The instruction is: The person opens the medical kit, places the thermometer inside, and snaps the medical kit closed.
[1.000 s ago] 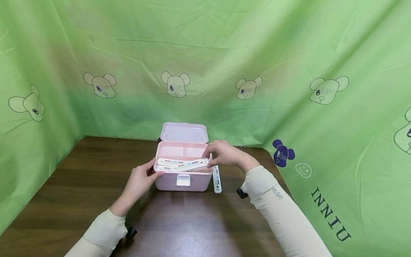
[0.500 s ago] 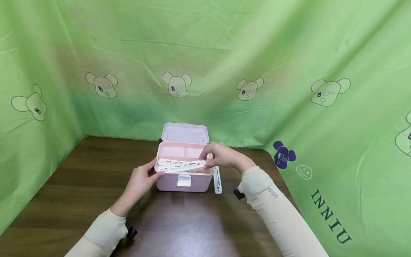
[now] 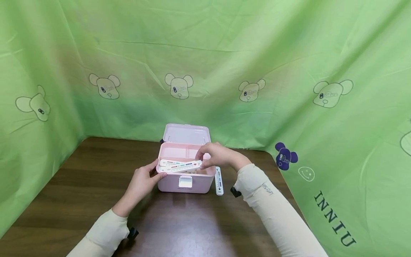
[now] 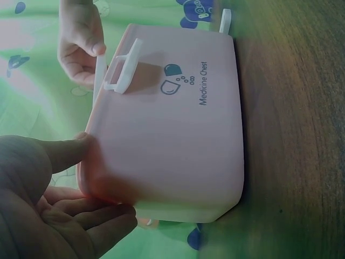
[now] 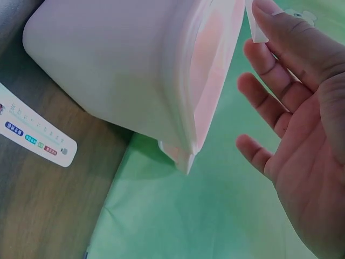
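Observation:
A pink medicine chest (image 3: 199, 184) stands on the table with its lid (image 3: 187, 134) raised. My left hand (image 3: 141, 184) holds its left front corner, thumb at the front rim and fingers along the side. Between thumb and index finger, my right hand (image 3: 221, 155) pinches the right end of a flat white thermometer (image 3: 184, 166) with coloured labels. It slants over the front part of the chest, and its left end lies by another white thermometer (image 3: 165, 162). In the right wrist view, only the pinched end of the held thermometer (image 5: 256, 27) shows.
Another white thermometer (image 3: 219, 181) lies on the wooden table (image 3: 80, 185), right beside the chest. A white latch (image 3: 185, 181) sticks out at the chest front. Inside, a divider (image 3: 187, 151) splits the rear part. Green cloth (image 3: 212, 53) hangs around the table.
My right hand has moved a little left and lower, bringing the held thermometer further over the chest. My left hand keeps its place at the corner. The head view has shifted slightly.

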Tool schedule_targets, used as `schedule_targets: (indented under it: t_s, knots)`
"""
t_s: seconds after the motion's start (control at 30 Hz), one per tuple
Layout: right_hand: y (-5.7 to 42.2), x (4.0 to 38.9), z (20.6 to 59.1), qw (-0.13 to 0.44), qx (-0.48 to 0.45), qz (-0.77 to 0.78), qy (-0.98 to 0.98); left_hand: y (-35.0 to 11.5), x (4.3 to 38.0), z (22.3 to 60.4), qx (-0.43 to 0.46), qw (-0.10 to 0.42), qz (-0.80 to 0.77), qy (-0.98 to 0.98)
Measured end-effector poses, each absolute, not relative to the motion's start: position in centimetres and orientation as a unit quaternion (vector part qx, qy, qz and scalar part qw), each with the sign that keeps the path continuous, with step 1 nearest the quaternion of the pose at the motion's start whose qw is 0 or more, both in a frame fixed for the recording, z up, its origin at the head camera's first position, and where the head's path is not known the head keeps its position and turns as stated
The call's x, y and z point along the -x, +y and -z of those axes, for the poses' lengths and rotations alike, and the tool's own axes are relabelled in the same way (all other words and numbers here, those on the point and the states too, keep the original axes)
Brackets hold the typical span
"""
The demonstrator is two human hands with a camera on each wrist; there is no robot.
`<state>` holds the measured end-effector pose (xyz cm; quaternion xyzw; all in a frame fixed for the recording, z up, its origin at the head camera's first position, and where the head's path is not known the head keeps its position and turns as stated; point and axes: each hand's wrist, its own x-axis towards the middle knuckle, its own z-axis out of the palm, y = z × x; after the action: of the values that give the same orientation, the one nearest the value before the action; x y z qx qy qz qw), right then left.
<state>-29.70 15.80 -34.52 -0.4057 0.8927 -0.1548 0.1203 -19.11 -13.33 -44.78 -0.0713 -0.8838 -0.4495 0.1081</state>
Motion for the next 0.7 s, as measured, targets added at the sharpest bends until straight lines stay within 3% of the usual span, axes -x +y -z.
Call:
schedule_targets:
  t_s: [0.7]
  knots:
    - [14.4,29.5,36.2,0.12,0.409,0.171,0.889,-13.1,19.0,44.6,0.065,0.109,0.45,-0.884]
